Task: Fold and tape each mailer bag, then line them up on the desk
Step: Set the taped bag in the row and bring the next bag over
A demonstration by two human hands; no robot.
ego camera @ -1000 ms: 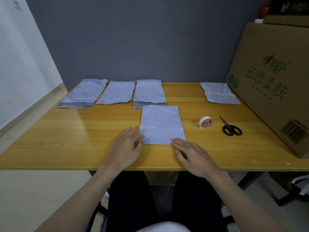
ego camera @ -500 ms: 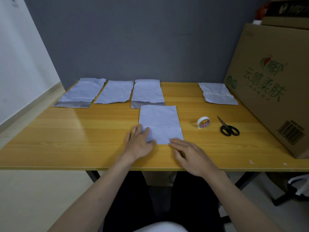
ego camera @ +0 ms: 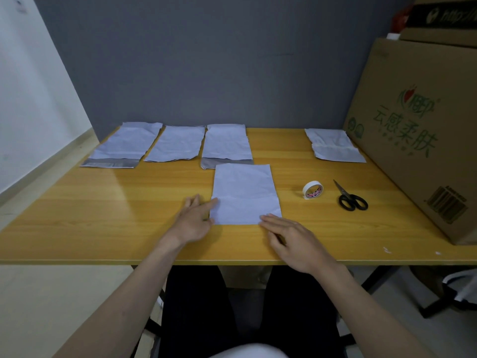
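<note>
Both hands lie flat with fingers spread, holding nothing: the left hand (ego camera: 192, 223) touches the left edge of the bag (ego camera: 245, 195) near the front of the desk (ego camera: 103, 215), and the right hand (ego camera: 291, 239) touches its near right corner, probably to keep it flat for folding. Beside it sit the tape (ego camera: 313, 189) and scissors (ego camera: 351, 200), easy to reach. Farther back lie three bags in a row (ego camera: 178, 146) and one more bag (ego camera: 334, 147) by the big box (ego camera: 418, 130); nothing blocks the way.

Both bare forearms are reaching forward over the near edge of the table (ego camera: 77, 228), the left hand (ego camera: 192, 222) lying flat with fingers straight and together, the right hand (ego camera: 291, 237) resting palm down with fingers spread slightly.
</note>
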